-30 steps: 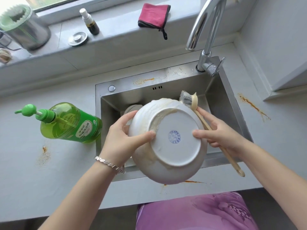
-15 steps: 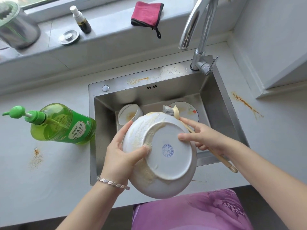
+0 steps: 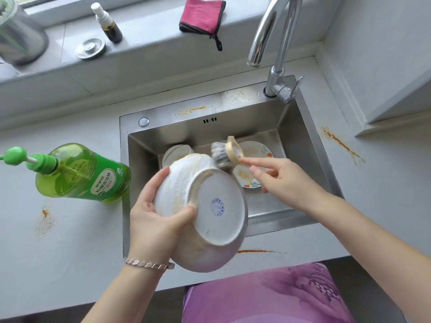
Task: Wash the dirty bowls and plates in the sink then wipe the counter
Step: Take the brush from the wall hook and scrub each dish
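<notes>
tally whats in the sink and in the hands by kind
Bowls: 2 (large white bowl in the left hand, small bowl in the sink)
Plates: 1 (flowered plate in the sink)
Brushes: 1 (dish brush in the right hand)
Total: 4

White bowl (image 3: pixel 217 206) over the steel-grey sink (image 3: pixel 163 117), blue stamp underneath, yellowish smears. Inside the sink, a white plate (image 3: pixel 256 148) with orange-green flowers. Left of the sink, a green bottle (image 3: pixel 81 173); behind the sink, a pink cloth (image 3: pixel 200 14) edged black.
</notes>
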`<state>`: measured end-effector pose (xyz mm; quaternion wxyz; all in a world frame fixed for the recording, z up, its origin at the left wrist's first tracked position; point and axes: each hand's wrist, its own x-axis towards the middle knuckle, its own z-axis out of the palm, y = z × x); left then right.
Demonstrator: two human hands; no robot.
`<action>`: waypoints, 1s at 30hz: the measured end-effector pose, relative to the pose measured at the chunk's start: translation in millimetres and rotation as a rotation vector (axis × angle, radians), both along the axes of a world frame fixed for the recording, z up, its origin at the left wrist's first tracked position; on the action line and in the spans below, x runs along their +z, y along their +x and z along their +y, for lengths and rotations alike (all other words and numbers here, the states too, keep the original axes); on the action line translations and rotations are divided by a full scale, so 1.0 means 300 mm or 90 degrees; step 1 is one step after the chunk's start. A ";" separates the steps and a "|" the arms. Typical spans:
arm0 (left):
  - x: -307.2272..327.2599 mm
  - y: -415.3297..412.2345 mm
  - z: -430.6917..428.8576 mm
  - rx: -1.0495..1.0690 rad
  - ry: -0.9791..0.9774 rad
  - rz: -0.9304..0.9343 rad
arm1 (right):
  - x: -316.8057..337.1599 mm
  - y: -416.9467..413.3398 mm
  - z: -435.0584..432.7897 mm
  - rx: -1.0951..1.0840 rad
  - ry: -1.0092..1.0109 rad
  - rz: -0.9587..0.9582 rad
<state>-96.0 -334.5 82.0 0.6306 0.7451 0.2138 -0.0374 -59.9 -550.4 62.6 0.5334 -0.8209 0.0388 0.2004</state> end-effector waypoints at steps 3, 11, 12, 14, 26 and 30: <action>0.009 0.009 -0.006 -0.024 0.034 -0.022 | 0.105 -0.041 0.079 0.122 0.011 -0.109; 0.015 0.001 0.009 -0.050 0.085 -0.013 | 0.074 0.029 0.029 0.131 -0.044 0.024; 0.015 0.005 0.008 -0.049 0.092 -0.015 | 0.087 0.012 0.040 0.149 -0.009 0.020; 0.016 0.014 0.010 -0.042 0.089 -0.016 | 0.106 -0.006 0.053 0.166 0.018 0.014; 0.012 0.047 0.016 -0.047 0.048 0.002 | 0.052 0.048 0.050 0.067 0.035 0.047; 0.020 0.046 0.016 -0.034 0.056 -0.003 | 0.053 0.027 0.052 0.067 0.055 0.044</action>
